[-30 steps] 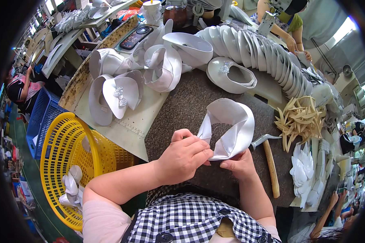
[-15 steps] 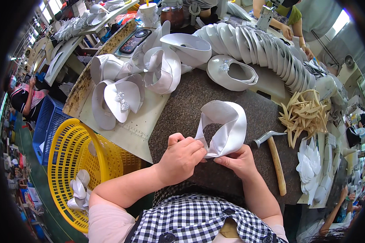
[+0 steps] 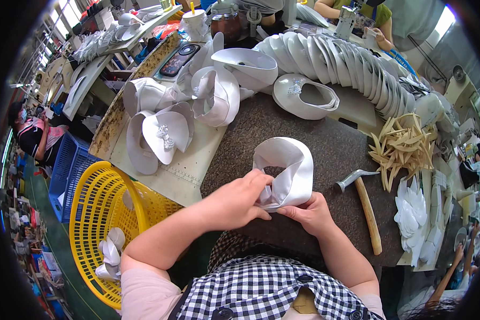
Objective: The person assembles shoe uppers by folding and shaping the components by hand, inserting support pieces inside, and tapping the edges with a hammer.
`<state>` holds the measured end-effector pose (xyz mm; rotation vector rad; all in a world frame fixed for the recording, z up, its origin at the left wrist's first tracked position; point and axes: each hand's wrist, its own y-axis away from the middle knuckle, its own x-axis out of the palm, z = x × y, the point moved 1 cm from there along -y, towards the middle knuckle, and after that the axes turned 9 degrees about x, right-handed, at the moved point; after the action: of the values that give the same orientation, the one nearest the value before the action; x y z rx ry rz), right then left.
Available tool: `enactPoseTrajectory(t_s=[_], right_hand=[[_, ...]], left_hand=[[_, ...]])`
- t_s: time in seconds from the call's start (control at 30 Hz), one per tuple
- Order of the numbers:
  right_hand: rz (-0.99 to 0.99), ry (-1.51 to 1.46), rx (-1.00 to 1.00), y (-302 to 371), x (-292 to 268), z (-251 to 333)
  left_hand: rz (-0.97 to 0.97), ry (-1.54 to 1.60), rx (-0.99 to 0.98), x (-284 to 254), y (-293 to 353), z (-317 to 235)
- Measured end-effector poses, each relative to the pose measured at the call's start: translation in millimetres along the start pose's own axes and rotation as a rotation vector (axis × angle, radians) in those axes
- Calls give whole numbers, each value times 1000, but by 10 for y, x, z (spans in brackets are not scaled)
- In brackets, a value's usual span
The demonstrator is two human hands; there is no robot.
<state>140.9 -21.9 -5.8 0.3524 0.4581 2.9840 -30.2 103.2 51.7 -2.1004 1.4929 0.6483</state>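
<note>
White shoe upper, curled into an upright loop, held just above the near part of the work surface, in front of the person's chest.

Setting, large to small. Dark speckled slab under the work. Yellow mesh basket to the left, pale pieces inside. Beyond the slab, a long curved row of overlapping white pieces; in front of it lies another upper, a glittering ornament at its toe.

Hands next. Left hand bent over the loop's near-left wall: fingers reach into the opening, thumb low at the near edge. Closed on the material, it seems, though the fingertips are partly hidden. Right hand has the near-right edge pinched, thumb along the front, fingers mostly hidden behind. Little gap in that grip.

Handling, as judged: light, thin-walled, springy rather than limp, since the loop stands open unsupported at the top. Smooth sheen suggests some slip, and a hard squeeze could crease or mark the face. Best hold: the near edge, thumb outside, fingers inside, leaving the broad curve untouched.

Smaller items, right side: hammer with wooden handle, lying apart from both hands; past it, slim tan strips, heaped.
</note>
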Motion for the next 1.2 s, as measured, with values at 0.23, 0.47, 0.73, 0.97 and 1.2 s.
enactPoseTrajectory(t_s=[0.23, 0.47, 0.73, 0.97, 1.2], right_hand=[[-18, -32, 23, 5, 22, -5], [1, -45, 36, 14, 114, 44], [-217, -267, -46, 31, 117, 22], [-234, -348, -90, 46, 130, -7], [15, -317, 17, 49, -28, 64]], left_hand=[[70, 222, -254, -49, -151, 115], [-99, -243, -47, 204, -153, 82], [-666, -171, 231, 343, -178, -21], [-719, -296, 308, 528, -124, -128], [-591, -118, 235, 396, -21, -89]])
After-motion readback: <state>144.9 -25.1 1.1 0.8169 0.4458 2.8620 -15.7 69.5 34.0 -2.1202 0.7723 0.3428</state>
